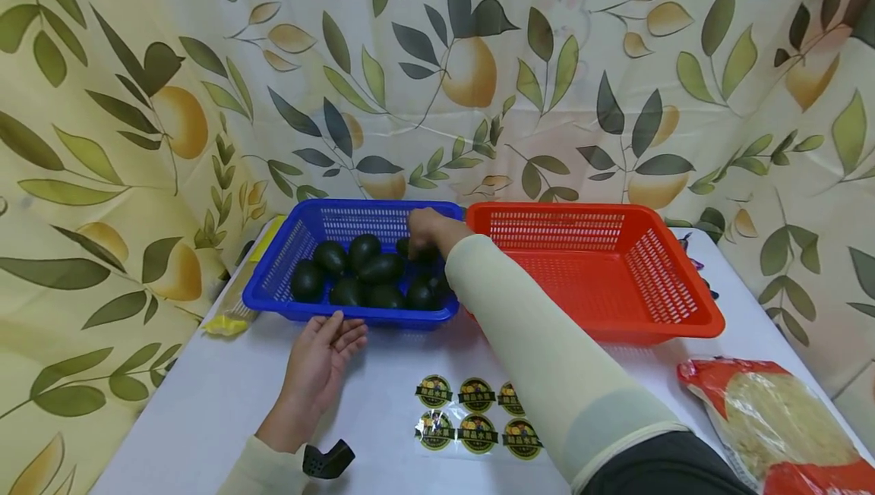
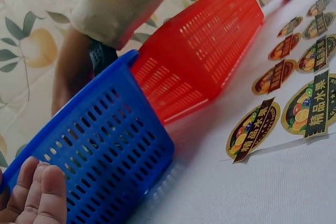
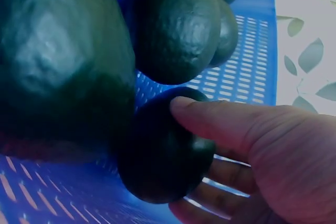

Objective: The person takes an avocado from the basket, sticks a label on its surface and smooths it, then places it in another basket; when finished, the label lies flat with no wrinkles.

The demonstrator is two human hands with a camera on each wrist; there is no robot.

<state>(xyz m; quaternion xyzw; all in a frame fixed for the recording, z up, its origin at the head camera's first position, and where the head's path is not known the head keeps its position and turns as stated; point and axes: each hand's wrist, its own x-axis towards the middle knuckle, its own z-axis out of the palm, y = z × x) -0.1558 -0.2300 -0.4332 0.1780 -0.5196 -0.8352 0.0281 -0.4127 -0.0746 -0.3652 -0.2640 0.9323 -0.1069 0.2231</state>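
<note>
Dark-green, smooth oval avocado [image 3: 163,156] | long axis unclear | right hand [image 3: 252,156] curls around it | left hand [image 1: 321,362] relaxed, touching blue plastic basket [image 1: 273,282]

Both arms wear pale cream sleeves [image 1: 547,358], with a black strap [image 1: 328,461] at the left wrist.

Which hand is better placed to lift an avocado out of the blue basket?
Probably the right hand: its fingers already curl round an avocado inside the blue basket. The left hand rests outside, against the basket's near wall.
</note>
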